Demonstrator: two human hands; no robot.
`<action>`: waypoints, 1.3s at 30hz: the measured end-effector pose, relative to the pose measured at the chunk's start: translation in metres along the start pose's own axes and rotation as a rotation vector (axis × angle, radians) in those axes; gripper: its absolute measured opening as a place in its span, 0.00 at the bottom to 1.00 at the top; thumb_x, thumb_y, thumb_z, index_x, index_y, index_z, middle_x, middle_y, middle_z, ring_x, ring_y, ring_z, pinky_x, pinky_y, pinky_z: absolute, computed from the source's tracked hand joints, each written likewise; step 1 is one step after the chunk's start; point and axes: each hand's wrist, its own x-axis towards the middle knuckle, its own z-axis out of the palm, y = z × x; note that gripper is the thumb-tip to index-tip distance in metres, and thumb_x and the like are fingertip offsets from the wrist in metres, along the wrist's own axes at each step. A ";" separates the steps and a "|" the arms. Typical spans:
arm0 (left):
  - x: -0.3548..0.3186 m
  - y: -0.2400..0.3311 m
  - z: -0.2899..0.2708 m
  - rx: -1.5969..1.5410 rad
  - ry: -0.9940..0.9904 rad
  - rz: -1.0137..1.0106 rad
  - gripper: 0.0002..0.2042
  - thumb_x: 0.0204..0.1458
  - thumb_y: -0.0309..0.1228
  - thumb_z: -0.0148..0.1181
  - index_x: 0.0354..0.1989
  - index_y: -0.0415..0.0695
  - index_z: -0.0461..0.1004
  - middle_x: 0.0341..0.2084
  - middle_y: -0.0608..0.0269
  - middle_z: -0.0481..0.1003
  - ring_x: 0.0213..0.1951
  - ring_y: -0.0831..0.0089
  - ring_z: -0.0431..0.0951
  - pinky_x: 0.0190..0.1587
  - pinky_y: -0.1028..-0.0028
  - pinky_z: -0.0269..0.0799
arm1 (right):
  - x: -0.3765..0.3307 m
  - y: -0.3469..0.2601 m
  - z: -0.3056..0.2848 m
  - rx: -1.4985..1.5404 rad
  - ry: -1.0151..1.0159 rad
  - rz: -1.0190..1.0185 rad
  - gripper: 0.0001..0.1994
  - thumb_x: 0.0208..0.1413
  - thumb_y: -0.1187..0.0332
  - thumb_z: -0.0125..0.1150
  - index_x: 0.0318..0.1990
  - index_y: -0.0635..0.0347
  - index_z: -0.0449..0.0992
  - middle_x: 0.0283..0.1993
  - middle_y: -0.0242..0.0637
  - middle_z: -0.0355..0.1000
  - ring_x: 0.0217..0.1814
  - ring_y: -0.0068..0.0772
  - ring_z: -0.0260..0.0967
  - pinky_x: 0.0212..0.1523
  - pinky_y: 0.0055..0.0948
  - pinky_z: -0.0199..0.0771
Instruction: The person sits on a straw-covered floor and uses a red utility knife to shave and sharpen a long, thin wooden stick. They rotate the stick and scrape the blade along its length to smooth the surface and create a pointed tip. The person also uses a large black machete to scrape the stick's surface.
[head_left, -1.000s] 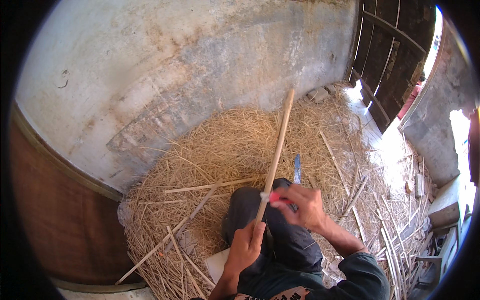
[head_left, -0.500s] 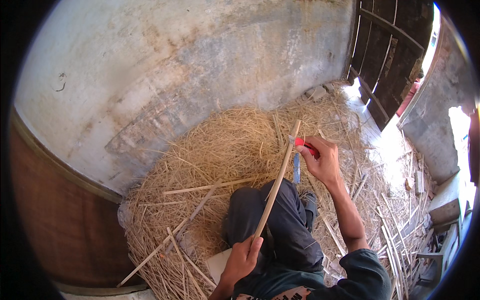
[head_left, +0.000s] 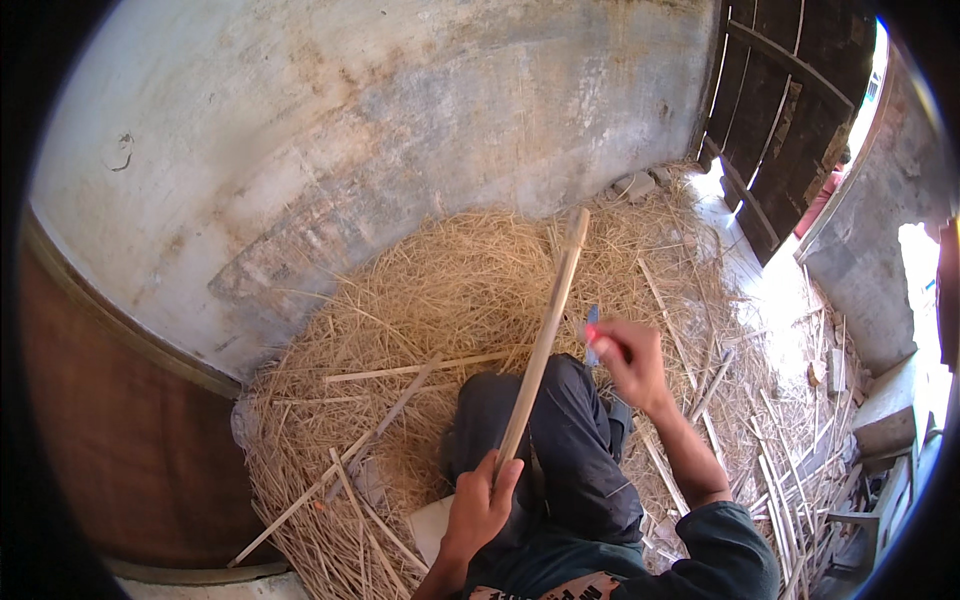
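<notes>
My left hand [head_left: 483, 510] is closed around the lower end of a pale bamboo strip [head_left: 548, 335], which slants up and away over my knees. Its far end stands free above the straw. To the right of the strip, my right hand [head_left: 632, 362] is closed on a red utility knife [head_left: 592, 331]. Only a bit of the red handle shows past the fingers, and the blade cannot be made out. Knife and strip are apart. Beyond the right hand, a narrow blue piece [head_left: 593, 312] is partly hidden.
Shavings and straw [head_left: 450, 290] cover the floor around my bent legs [head_left: 570, 420]. Loose strips [head_left: 300, 520] lie on the left, more [head_left: 785, 500] on the right. A stained wall [head_left: 400, 120] rises ahead. By the dark plank door [head_left: 775, 120], a person [head_left: 828, 195] shows partly.
My right hand has drawn the knife off the strip, down and toward me. The strip has tipped more upright, its far end shifting left. My left hand keeps its hold.
</notes>
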 end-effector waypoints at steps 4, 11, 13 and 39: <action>0.007 0.005 0.001 0.019 0.069 0.063 0.20 0.71 0.43 0.56 0.36 0.36 0.70 0.16 0.41 0.70 0.25 0.37 0.77 0.24 0.56 0.66 | -0.022 -0.038 0.013 -0.125 -0.181 -0.230 0.13 0.54 0.61 0.75 0.44 0.55 0.84 0.26 0.31 0.71 0.24 0.33 0.75 0.24 0.33 0.74; 0.011 0.018 0.005 0.081 0.057 0.103 0.19 0.71 0.42 0.55 0.35 0.36 0.69 0.18 0.37 0.70 0.28 0.33 0.75 0.25 0.51 0.66 | -0.030 -0.059 0.012 -0.248 -0.219 -0.265 0.15 0.53 0.58 0.76 0.44 0.53 0.84 0.26 0.29 0.69 0.20 0.32 0.72 0.20 0.32 0.69; 0.012 0.016 0.005 0.078 0.048 0.114 0.19 0.71 0.41 0.55 0.35 0.36 0.69 0.18 0.36 0.70 0.28 0.32 0.75 0.25 0.50 0.66 | -0.030 -0.059 0.011 -0.265 -0.217 -0.261 0.15 0.54 0.58 0.76 0.44 0.53 0.84 0.26 0.28 0.68 0.19 0.32 0.71 0.19 0.33 0.69; -0.018 -0.009 0.006 0.144 -0.021 -0.054 0.20 0.72 0.44 0.52 0.35 0.39 0.73 0.13 0.50 0.68 0.17 0.52 0.75 0.22 0.60 0.64 | 0.039 0.019 -0.017 -0.372 0.048 -0.001 0.12 0.59 0.61 0.72 0.44 0.60 0.87 0.33 0.43 0.82 0.29 0.37 0.80 0.32 0.33 0.76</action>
